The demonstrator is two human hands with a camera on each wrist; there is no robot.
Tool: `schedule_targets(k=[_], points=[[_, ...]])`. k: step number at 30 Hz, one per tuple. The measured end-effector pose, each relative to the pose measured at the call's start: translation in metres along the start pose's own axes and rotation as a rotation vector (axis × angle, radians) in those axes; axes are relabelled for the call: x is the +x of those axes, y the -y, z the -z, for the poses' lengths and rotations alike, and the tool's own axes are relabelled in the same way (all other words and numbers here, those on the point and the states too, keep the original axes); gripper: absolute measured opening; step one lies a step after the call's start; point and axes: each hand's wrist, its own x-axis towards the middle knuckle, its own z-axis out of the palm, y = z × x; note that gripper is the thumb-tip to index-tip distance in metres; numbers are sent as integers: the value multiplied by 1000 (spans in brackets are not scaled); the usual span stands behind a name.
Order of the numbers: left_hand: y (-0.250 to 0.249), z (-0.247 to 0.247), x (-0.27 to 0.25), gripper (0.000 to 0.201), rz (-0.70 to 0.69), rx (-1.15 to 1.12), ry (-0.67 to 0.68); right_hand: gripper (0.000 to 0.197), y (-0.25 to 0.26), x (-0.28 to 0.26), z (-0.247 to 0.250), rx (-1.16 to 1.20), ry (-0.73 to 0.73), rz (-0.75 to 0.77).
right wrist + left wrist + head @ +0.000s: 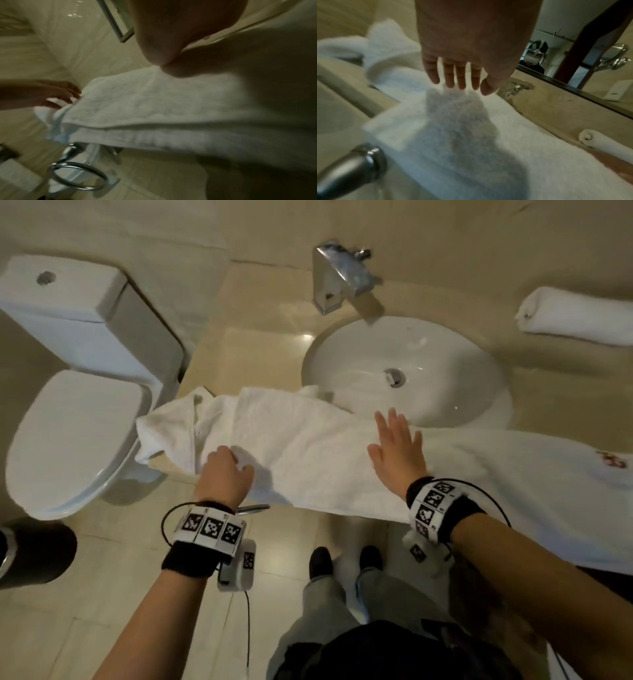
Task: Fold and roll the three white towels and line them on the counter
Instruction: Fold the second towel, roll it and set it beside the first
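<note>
A long white towel lies folded lengthwise along the counter's front edge, its far side lapping the sink rim. My right hand presses flat on its middle with fingers spread. My left hand hovers at the towel's left part, its fingers straight and pointing down at the cloth. In the right wrist view the left hand touches the towel's end. A crumpled white towel bunches at the left counter corner. One rolled towel lies at the back right of the counter, also seen as the rolled towel.
The white sink and chrome faucet sit behind the towel. A toilet stands left of the counter. A chrome towel ring hangs under the counter edge. A black bin sits on the floor at left.
</note>
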Motion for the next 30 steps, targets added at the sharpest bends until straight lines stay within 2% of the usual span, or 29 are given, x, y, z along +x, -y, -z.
schedule_targets(k=[2, 4, 5, 6, 8, 13, 17, 19, 22, 25, 28, 30], points=[[-18, -5, 6, 34, -201, 21, -73, 60, -32, -13, -4, 14, 18, -124], [-34, -15, 15, 47, -422, 105, -75, 60, -59, -23, -10, 17, 40, -224], [-42, -21, 18, 51, -478, 204, -48, 60, -71, -27, -12, 20, 47, -260], [-49, -28, 20, 54, -477, 302, 18, 59, -83, -33, -14, 18, 47, -286], [-50, -40, 24, 62, -390, 377, 131, 58, -98, -41, -17, -15, 34, -281], [-41, -41, 30, 66, -371, 441, 156, 57, -125, -62, -25, -30, -45, -268], [-46, -38, 32, 68, -347, 426, 181, 57, -130, -67, -23, -30, -22, -268], [-50, -34, 33, 70, -341, 367, 159, 57, -128, -64, -19, -9, -15, -275], [-52, -27, 35, 60, -310, 269, 1, 56, -124, -58, -12, 47, -24, -300], [-54, -20, 40, 52, -161, 96, -136, 53, -116, -54, -4, 147, -84, -327], [-57, -7, 50, 54, 73, -136, -119, 47, -103, -54, 2, 217, -164, -303], [-56, 2, 54, 58, 179, -290, -85, 44, -90, -53, 5, 242, -184, -250]])
